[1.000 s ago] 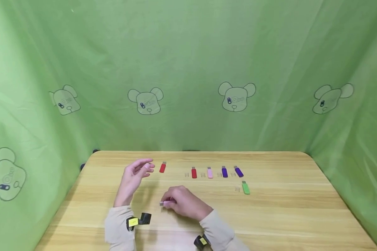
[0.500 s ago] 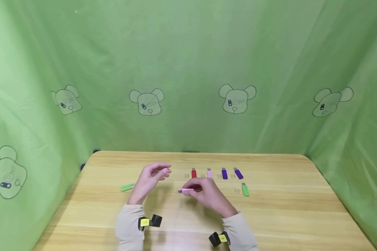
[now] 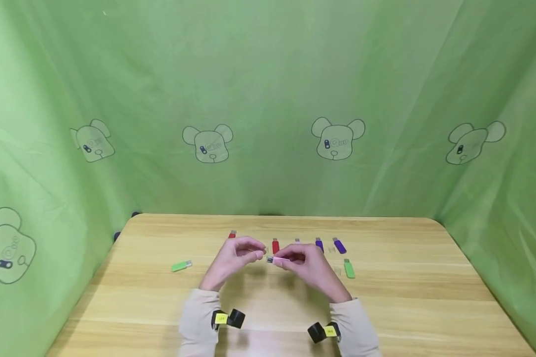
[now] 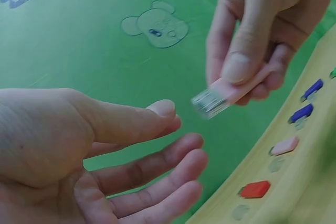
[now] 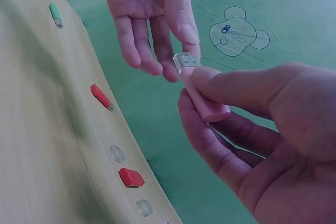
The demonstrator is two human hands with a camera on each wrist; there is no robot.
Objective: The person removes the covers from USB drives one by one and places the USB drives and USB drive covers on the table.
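Note:
My right hand pinches a pink USB stick between thumb and fingers, raised over the table. A clear cap covers its metal plug, which points toward my left hand. That hand is beside the cap, fingers loosely bent, and a gap shows between its thumb and the stick in the left wrist view. Behind the hands lie a red USB stick, a second pink one and two purple ones. Another red stick is partly hidden by my left hand.
Green USB sticks lie apart on the wooden table, one at the left and one at the right. Loose clear caps lie beside several of the sticks. A green curtain surrounds the table's back and sides.
My right hand has lifted the pink USB stick and carried it right and toward the back. My left hand has moved right toward it, uncovering the green stick at the left.

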